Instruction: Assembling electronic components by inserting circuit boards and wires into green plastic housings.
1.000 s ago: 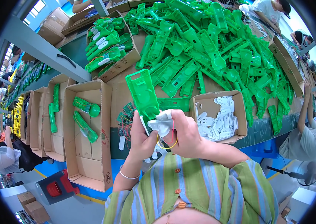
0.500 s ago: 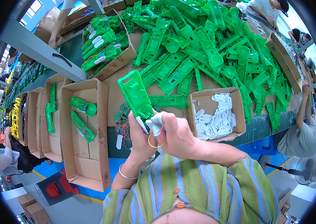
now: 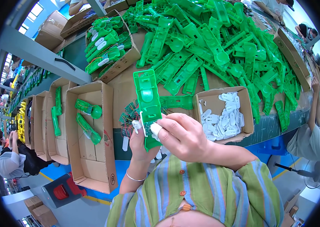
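Note:
My left hand [image 3: 139,146] is closed around the lower part of a long green plastic shell [image 3: 147,89], its hollow inner side up and a white strip along its left edge. A small green circuit board [image 3: 149,124] shows in the shell near my fingers. My right hand [image 3: 185,138], its fingers bent together, is at that board from the right; its covered fingertips hide part of it. White covers sit on fingertips of both hands. Beyond my left hand lie loose circuit boards with thin wires [image 3: 129,114] and a white oval cover [image 3: 125,143].
A big heap of green shells [image 3: 205,45] fills the far table. White covers lie in a cardboard box [image 3: 248,130] on the right. A long cardboard tray [image 3: 88,170] on the left holds two wired shells; a fuller box [image 3: 124,62] stands behind. People sit on both sides.
The shell has turned more upright, its inner side now facing up. My right hand has shifted onto the circuit board, and the yellow and red wire loop no longer shows.

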`<state>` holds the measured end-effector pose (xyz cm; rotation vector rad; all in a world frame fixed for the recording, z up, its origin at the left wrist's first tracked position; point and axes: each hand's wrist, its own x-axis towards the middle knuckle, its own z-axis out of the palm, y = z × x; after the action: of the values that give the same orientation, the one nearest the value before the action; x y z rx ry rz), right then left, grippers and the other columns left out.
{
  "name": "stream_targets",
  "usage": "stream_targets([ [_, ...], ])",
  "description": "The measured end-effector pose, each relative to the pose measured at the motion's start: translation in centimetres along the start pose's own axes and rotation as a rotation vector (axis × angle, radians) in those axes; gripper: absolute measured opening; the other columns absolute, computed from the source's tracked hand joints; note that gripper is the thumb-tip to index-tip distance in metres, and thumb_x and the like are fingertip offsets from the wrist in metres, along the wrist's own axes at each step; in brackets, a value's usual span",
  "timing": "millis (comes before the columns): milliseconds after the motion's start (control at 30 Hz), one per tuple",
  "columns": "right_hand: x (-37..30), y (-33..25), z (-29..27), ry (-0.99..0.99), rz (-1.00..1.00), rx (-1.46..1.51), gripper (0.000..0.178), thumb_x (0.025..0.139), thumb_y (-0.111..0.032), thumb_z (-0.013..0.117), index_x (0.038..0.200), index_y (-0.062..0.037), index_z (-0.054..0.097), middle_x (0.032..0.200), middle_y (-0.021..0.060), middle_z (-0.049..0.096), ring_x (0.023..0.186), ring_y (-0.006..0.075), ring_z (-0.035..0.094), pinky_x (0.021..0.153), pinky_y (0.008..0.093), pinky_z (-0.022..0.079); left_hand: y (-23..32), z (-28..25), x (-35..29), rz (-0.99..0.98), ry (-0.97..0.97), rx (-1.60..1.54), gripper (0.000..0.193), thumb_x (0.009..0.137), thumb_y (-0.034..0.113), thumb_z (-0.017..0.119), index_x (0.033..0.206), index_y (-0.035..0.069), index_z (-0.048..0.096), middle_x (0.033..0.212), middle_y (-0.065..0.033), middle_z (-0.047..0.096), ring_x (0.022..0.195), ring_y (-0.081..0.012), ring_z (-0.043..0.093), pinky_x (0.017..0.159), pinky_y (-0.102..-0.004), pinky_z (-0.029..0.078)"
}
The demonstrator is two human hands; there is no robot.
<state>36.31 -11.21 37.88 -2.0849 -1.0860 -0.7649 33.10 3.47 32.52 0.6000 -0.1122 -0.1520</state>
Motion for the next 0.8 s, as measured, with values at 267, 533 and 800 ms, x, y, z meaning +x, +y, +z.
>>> stream_targets([
  [267,-0.1,0.2,0.3,-0.005,-0.052,-0.058,0.024,0.059,-0.007,0.061,0.081,0.0012,0.060,0.086,0.0105,0.059,0.075,0.0233,0.060,0.064,0.0321,0.052,-1.3,1.2,-0.6,0.074,0.135,0.078,0.052,0.092,0.039,0.045,0.127,0.001,0.039,0.118,-0.0123,0.052,0.106,-0.0220,0.054,0.089,-0.0348,0.044],
  [533,2.1,4.8,-2.5,-0.087,0.229,0.639,0.054,0.063,0.005,0.065,0.115,-0.0037,0.054,0.113,0.0155,0.055,0.107,0.0295,0.055,0.092,0.0378,0.044,1.6,0.9,0.2,0.041,-0.097,0.036,0.053,0.091,0.045,0.042,0.117,-0.002,0.045,0.100,-0.0129,0.053,0.080,-0.0220,0.054,0.064,-0.0351,0.045],
  [800,-2.2,4.7,1.4,-0.920,0.521,0.834,0.027,0.069,0.004,0.056,0.095,-0.0015,0.061,0.091,0.0138,0.060,0.093,0.0275,0.058,0.078,0.0365,0.047,2.8,1.2,0.7,0.010,-0.043,0.046,0.058,0.088,0.047,0.050,0.119,-0.001,0.041,0.099,-0.0153,0.051,0.076,-0.0234,0.053,0.061,-0.0376,0.045],
])
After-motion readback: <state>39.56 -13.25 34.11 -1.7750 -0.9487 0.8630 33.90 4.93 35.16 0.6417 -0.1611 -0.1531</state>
